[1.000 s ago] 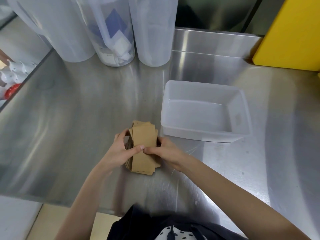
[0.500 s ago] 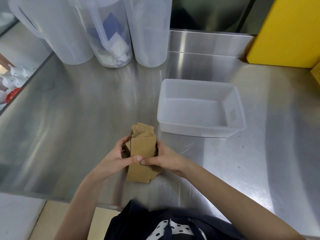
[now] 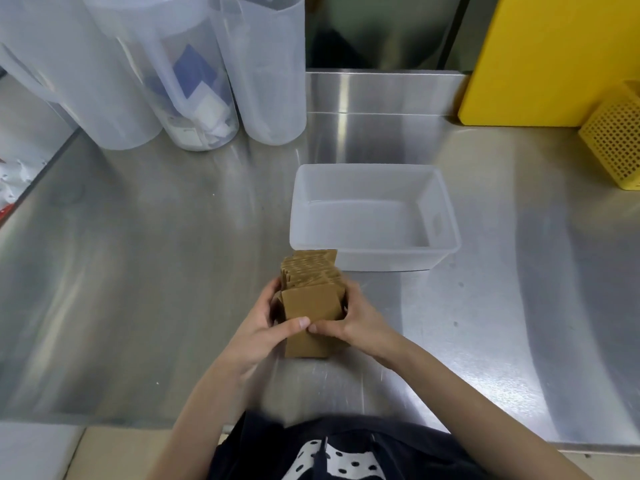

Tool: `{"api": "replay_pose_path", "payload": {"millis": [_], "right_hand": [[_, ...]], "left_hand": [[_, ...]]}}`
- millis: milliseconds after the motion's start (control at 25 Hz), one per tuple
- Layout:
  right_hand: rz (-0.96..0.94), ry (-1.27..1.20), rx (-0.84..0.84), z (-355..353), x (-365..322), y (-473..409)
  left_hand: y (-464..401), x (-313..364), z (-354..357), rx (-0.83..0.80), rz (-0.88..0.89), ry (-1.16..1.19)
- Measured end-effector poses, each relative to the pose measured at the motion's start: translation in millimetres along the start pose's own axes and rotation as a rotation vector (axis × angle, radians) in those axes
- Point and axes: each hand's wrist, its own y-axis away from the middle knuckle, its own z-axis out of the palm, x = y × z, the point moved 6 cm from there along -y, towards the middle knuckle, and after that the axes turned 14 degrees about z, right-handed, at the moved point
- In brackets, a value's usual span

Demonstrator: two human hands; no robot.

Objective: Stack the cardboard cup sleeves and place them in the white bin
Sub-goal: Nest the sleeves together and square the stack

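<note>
A stack of brown cardboard cup sleeves (image 3: 310, 299) stands on edge on the steel counter, its far end just short of the white bin's near left corner. My left hand (image 3: 268, 329) presses the stack's left side and my right hand (image 3: 356, 323) its right side, both thumbs on the near sleeve's face. The white bin (image 3: 450, 216), translucent and rectangular, sits behind and to the right of the stack with nothing inside.
Three tall clear plastic pitchers (image 3: 266, 64) stand at the back left. A yellow board (image 3: 554, 57) leans at the back right, with a yellow perforated basket (image 3: 616, 140) beside it. The counter's front edge (image 3: 104, 419) runs close below my forearms.
The sleeves have been squared up and tipped more upright between both hands, so their top edges now show. Both hands kept their hold; the bin has not moved.
</note>
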Motion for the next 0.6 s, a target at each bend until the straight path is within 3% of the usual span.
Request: {"api": "replay_pose_path", "payload": {"millis": [280,600], "right_hand": [[-0.176,-0.046,0.224,-38.8,7.8,26.1],[-0.179,0.106,0.186,-24.5,24.6,18.5]], "left_hand": [[-17.5,3.3,47.8,-0.141,0.033,-0.066],[-14.4,-2.4,64.2,-0.192,0.011,-0.164]]}}
